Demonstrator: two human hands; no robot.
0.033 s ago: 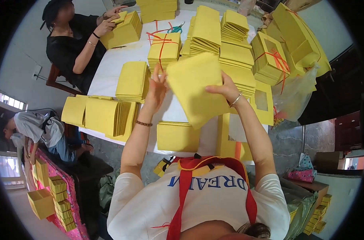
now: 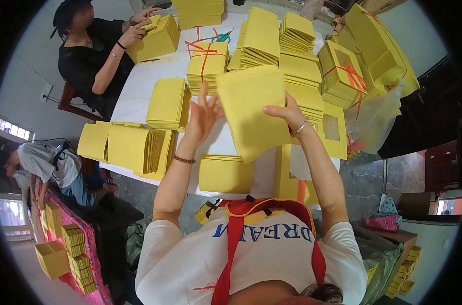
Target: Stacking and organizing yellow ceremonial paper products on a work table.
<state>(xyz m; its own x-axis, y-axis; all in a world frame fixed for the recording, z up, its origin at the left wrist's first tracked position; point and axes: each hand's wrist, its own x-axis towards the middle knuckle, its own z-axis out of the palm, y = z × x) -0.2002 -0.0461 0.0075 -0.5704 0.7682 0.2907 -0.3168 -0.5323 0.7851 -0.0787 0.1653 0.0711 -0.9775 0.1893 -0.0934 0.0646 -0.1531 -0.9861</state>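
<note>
My right hand (image 2: 288,113) grips a flat yellow folded cardboard piece (image 2: 252,112) by its right edge, thumb on top, above the table. My left hand (image 2: 206,114) is beside the piece's left edge, fingers spread and holding nothing. Below the piece, near the table's front edge, lies a low stack of yellow cardboard pieces (image 2: 226,174). Left of my left hand stands another stack of folded pieces (image 2: 167,104). Past my fingers sits a bundle tied with red ribbon (image 2: 208,63).
Tall yellow stacks (image 2: 261,38) line the far side, near green-handled scissors (image 2: 222,36). A ribbon-tied box bundle (image 2: 340,76) and a clear plastic bag (image 2: 375,122) are at right. A co-worker (image 2: 96,56) handles yellow pieces at far left; another person (image 2: 55,165) bends over a pink-covered surface.
The cardboard piece has shifted slightly to the right in my right hand. My left hand's fingers have spread wider beside its left edge.
</note>
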